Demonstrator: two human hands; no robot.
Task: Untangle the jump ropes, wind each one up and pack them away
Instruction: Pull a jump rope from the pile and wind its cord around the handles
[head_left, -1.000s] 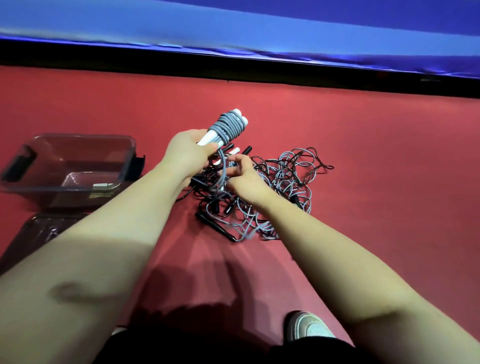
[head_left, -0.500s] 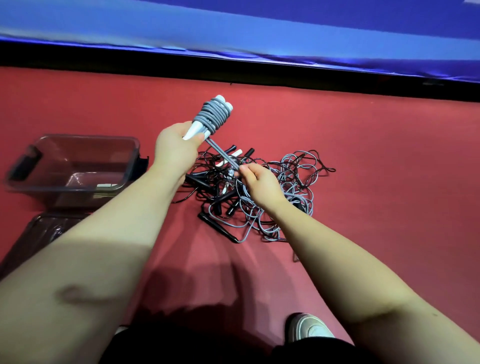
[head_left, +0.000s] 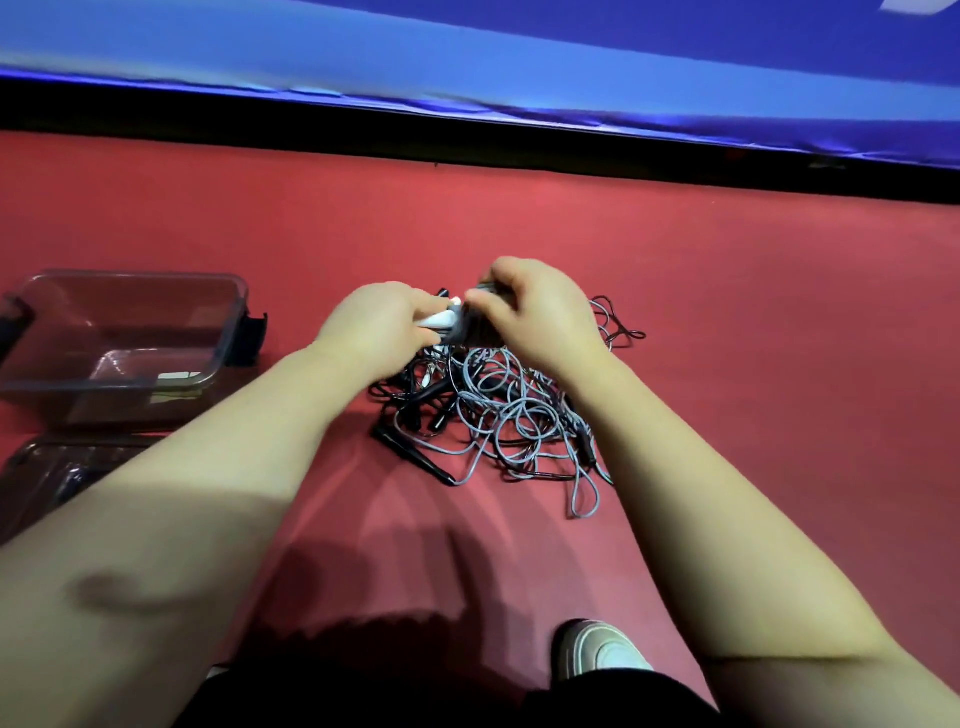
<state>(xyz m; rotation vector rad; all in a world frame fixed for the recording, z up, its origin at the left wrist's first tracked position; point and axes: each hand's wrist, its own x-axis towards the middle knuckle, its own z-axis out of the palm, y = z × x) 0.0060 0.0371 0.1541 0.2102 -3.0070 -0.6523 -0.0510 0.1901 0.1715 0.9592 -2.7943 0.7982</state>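
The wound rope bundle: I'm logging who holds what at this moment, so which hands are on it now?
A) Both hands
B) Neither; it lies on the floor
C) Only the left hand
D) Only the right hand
A: the left hand grips the wound rope bundle by its white handles, and the right hand curls over its grey coils, above the tangled pile.
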